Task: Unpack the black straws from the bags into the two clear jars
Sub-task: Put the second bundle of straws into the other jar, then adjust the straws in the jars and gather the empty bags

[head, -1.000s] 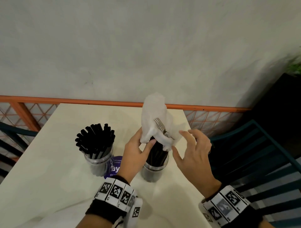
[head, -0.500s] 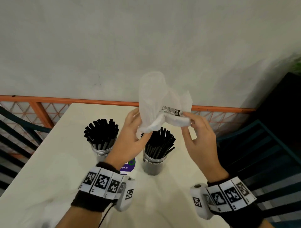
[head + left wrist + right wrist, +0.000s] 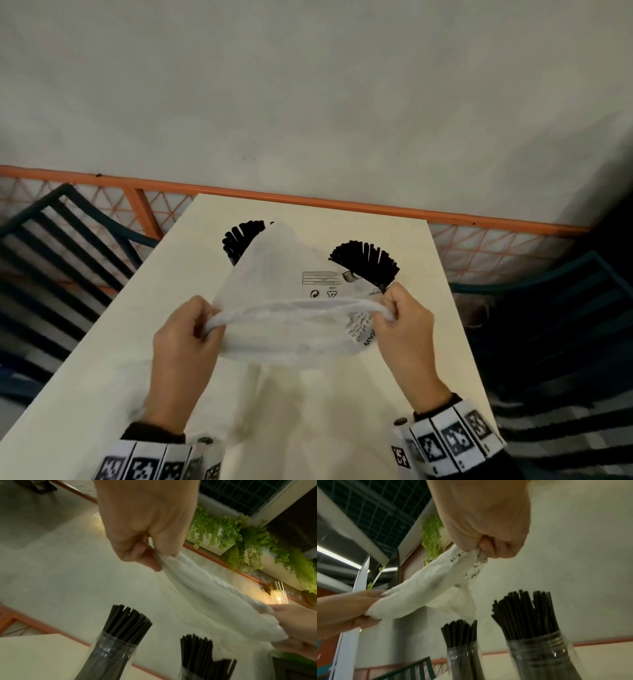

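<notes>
bag (image 3: 291, 308) pinched between both hands' fingers (image 3: 202, 329)

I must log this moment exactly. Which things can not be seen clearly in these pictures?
- Head view: the two clear glass jars are hidden behind the white plastic bag; only black straws show.
- Bag print: too small to read.
- Wrist views: jar bases cut off by the bottom edge.
</notes>
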{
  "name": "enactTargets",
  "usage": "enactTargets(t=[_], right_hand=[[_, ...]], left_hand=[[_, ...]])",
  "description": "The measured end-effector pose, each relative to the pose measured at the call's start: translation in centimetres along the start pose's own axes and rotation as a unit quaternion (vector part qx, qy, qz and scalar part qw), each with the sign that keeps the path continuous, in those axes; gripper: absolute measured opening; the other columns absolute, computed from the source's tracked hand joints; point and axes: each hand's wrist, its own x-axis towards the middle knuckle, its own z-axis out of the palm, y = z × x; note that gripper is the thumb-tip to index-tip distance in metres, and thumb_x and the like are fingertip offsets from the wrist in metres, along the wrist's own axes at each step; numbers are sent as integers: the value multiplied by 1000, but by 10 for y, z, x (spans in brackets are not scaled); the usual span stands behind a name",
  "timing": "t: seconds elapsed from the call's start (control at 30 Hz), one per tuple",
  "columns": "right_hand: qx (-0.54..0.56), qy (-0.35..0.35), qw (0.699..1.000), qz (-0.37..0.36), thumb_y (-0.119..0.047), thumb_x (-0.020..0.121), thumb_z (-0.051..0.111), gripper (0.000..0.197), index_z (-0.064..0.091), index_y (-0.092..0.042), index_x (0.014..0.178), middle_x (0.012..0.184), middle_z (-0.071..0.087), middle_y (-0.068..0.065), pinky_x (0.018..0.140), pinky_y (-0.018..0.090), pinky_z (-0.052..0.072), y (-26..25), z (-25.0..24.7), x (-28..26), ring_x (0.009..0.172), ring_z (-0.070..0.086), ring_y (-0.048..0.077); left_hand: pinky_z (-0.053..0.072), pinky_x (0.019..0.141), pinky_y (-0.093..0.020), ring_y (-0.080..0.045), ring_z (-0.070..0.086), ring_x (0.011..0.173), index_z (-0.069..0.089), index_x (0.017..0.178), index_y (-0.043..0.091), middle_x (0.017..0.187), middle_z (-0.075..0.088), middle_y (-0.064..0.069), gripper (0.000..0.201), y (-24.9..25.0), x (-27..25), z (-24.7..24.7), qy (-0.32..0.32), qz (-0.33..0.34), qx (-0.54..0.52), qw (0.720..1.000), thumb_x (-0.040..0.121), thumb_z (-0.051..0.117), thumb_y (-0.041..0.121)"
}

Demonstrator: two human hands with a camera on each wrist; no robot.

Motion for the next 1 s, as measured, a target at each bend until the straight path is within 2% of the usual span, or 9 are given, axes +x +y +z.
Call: enactTargets(t=[0.13, 0.2, 0.27, 0.37, 0.5, 0.67, 0.83, 0.9, 1.0], right_hand=[[95, -190, 969, 125, -21, 84, 64, 10, 55, -17, 85, 83, 61, 8, 64, 18, 46, 4, 29, -22, 71, 55, 11], [144, -316, 925, 153, -22, 86, 63, 26, 54, -34, 107, 113, 58, 0, 82, 25, 51, 6, 38, -34, 100, 58, 12], [115, -362, 915, 134, -13, 87, 60, 45, 46, -42, 119, 120, 52, -6, 82, 18, 50, 7, 46, -47, 106, 53, 6], [95, -342, 927, 120, -9, 87, 59, 47, 47, -41, 119, 107, 62, -2, 79, 17, 48, 3, 59, -58, 98, 58, 6], [150, -292, 935, 137, -14, 76, 71, 24, 62, -26, 95, 68, 64, -8, 76, 25, 51, -8, 84, -71, 77, 64, 13], [209, -296, 915, 177, -14, 77, 72, 22, 58, -14, 95, 84, 70, -5, 63, 23, 49, -29, 118, -89, 75, 62, 13], [214, -276, 917, 191, -14, 69, 67, 20, 58, -19, 86, 69, 67, -5, 62, 23, 47, -46, 149, -101, 68, 59, 13], [132, -167, 963, 164, -12, 63, 59, 11, 53, -19, 69, 62, 54, -4, 56, 17, 40, -44, 150, -97, 57, 47, 6], [-13, 0, 993, 114, 12, 64, 49, 36, 29, -18, 59, 56, 30, -4, 49, 22, 25, -34, 142, -87, 51, 25, 10]], left_hand=[[29, 46, -27, -20, 32, 46, 35, 59, 8, 47, 36, -2, 34, -20, -19, 4, -63, -107, -18, 992, 84, 59, 7], [43, 51, -27, -17, 50, 47, 42, 60, 11, 49, 52, -3, 35, -30, -24, -1, -145, -143, -88, 975, 83, 64, 24], [57, 70, -27, -18, 69, 68, 58, 72, 7, 75, 69, -6, 31, -32, -28, -13, -250, -192, -196, 929, 82, 62, 36], [56, 78, -25, -21, 71, 81, 69, 87, 9, 89, 71, -12, 24, -43, -27, -36, -326, -224, -266, 879, 89, 52, 26], [50, 68, -15, -11, 62, 73, 72, 74, 17, 80, 69, -9, 27, -66, -17, -62, -300, -141, -234, 914, 67, 74, 43], [50, 71, -27, -19, 61, 70, 70, 81, 16, 87, 69, -17, 42, -83, -10, -73, -338, -153, -273, 887, 49, 80, 41], [39, 63, -33, -24, 49, 62, 46, 76, 1, 73, 56, -27, 43, -102, -11, -75, -328, -157, -260, 895, 68, 74, 31], [36, 55, -26, -22, 44, 58, 40, 70, 2, 63, 47, -19, 27, -113, -8, -82, -262, -129, -226, 929, 78, 63, 14], [31, 52, -18, -10, 36, 55, 31, 58, 15, 61, 36, -6, 34, -129, 3, -95, -116, -38, -68, 990, 72, 53, -5]])
